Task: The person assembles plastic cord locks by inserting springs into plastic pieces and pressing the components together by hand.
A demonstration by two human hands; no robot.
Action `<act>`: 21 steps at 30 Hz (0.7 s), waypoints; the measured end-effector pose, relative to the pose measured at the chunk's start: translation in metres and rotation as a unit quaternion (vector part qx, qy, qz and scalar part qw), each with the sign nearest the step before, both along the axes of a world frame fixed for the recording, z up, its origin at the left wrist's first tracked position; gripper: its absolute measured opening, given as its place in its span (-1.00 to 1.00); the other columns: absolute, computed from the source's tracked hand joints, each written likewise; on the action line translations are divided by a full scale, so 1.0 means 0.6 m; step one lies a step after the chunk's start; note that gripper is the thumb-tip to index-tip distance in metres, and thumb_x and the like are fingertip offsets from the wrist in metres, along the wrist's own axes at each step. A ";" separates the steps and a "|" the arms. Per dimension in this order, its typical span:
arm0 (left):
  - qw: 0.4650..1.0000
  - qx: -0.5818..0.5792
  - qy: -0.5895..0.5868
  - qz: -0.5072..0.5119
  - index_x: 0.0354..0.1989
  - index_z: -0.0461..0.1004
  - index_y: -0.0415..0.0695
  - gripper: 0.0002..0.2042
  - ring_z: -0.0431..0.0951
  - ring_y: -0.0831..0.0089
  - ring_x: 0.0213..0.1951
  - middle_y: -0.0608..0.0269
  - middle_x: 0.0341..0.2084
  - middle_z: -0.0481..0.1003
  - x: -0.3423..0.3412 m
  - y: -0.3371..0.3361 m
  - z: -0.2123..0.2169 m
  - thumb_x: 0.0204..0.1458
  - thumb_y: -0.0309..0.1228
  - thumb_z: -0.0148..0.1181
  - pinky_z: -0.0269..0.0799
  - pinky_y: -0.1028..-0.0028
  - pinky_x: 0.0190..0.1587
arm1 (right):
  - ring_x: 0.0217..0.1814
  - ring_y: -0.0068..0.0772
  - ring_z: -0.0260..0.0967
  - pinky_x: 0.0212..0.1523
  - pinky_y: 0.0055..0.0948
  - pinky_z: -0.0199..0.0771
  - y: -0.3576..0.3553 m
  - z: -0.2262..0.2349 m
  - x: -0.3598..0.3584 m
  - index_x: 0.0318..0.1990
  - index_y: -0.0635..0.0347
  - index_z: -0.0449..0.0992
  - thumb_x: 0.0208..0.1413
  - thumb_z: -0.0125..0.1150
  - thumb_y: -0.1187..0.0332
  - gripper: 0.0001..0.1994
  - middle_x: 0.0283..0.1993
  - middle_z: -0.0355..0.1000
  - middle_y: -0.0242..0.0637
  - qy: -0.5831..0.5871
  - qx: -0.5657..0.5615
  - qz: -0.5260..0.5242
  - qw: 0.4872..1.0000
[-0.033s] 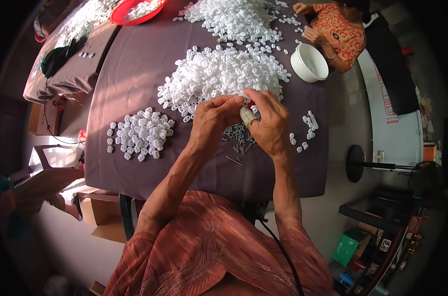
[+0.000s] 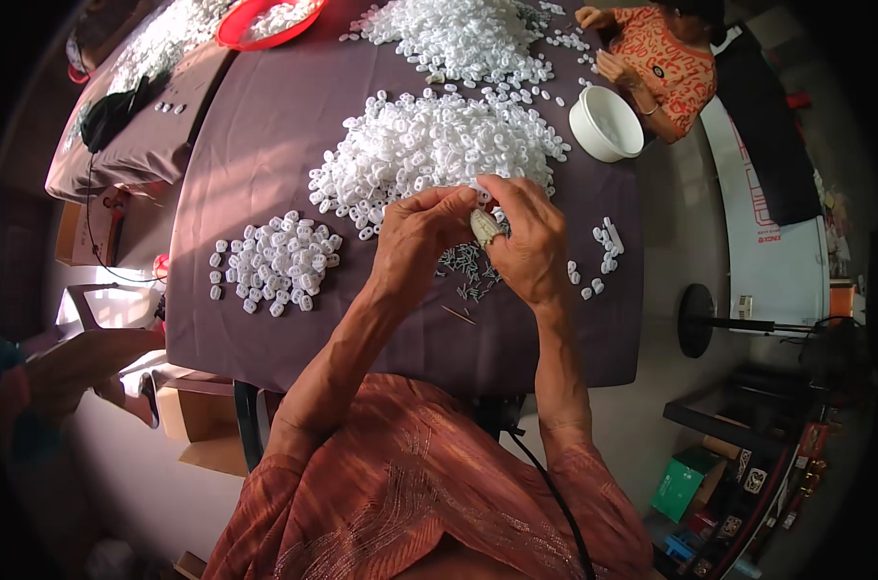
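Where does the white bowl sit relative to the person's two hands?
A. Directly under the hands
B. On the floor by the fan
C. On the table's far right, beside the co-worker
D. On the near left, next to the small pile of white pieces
C: the white bowl stands on the purple table at its far right edge beside the co-worker's forearm, well beyond the left hand and right hand.
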State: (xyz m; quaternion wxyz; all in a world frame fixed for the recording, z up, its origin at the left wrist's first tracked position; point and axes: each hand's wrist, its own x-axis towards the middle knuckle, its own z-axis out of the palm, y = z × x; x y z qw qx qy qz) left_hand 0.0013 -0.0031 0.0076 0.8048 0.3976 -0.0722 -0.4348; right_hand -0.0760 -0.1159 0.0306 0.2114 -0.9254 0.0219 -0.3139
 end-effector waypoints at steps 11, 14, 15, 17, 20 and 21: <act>1.000 -0.011 0.004 -0.003 -0.40 0.44 -0.28 -0.79 0.48 0.54 -0.48 0.30 -0.52 0.42 0.012 -0.004 -0.022 -0.04 -0.34 0.14 0.45 0.54 -0.34 | -0.31 -0.16 0.35 -0.30 -0.34 0.38 -0.005 0.005 0.000 -0.24 0.28 0.40 -0.38 0.15 0.61 -0.62 -0.34 0.39 -0.17 0.029 -0.045 0.006 0.999; 1.000 -0.027 -0.004 0.012 -0.36 0.44 -0.31 -0.76 0.48 0.53 -0.48 0.27 -0.51 0.43 0.009 -0.005 -0.027 -0.05 -0.34 0.15 0.45 0.55 -0.36 | -0.33 -0.16 0.35 -0.32 -0.34 0.38 -0.009 0.002 0.002 -0.25 0.29 0.40 -0.38 0.15 0.61 -0.63 -0.36 0.39 -0.17 0.035 -0.042 0.013 0.998; 1.000 -0.027 -0.003 0.013 -0.36 0.44 -0.31 -0.76 0.48 0.53 -0.48 0.27 -0.51 0.43 0.008 -0.006 -0.029 -0.05 -0.34 0.15 0.45 0.55 -0.36 | -0.33 -0.16 0.35 -0.33 -0.33 0.38 -0.010 0.001 0.003 -0.26 0.30 0.40 -0.38 0.15 0.60 -0.64 -0.38 0.39 -0.18 0.037 -0.043 0.018 0.998; 0.999 -0.023 -0.006 0.024 -0.36 0.44 -0.32 -0.76 0.48 0.54 -0.47 0.25 -0.50 0.44 0.005 -0.008 -0.030 -0.05 -0.35 0.15 0.45 0.56 -0.38 | -0.34 -0.16 0.35 -0.34 -0.33 0.37 -0.010 0.002 0.003 -0.26 0.29 0.40 -0.38 0.15 0.61 -0.64 -0.38 0.39 -0.18 0.041 -0.041 0.019 0.998; 0.999 -0.019 0.007 0.033 -0.44 0.43 -0.21 -0.87 0.23 0.77 -0.64 0.50 -0.65 0.33 0.000 -0.009 -0.013 -0.01 -0.39 0.10 0.15 0.70 -0.58 | -0.36 -0.16 0.35 -0.36 -0.32 0.37 -0.011 0.002 0.004 -0.26 0.29 0.41 -0.37 0.15 0.61 -0.65 -0.39 0.39 -0.18 0.048 -0.033 0.015 0.998; 0.999 -0.019 0.008 0.033 -0.44 0.43 -0.21 -0.87 0.23 0.77 -0.64 0.50 -0.65 0.33 0.001 -0.009 -0.010 -0.01 -0.39 0.10 0.15 0.70 -0.58 | -0.36 -0.16 0.35 -0.36 -0.32 0.37 -0.011 0.001 0.005 -0.26 0.28 0.41 -0.37 0.16 0.60 -0.65 -0.40 0.39 -0.18 0.050 -0.028 0.012 0.998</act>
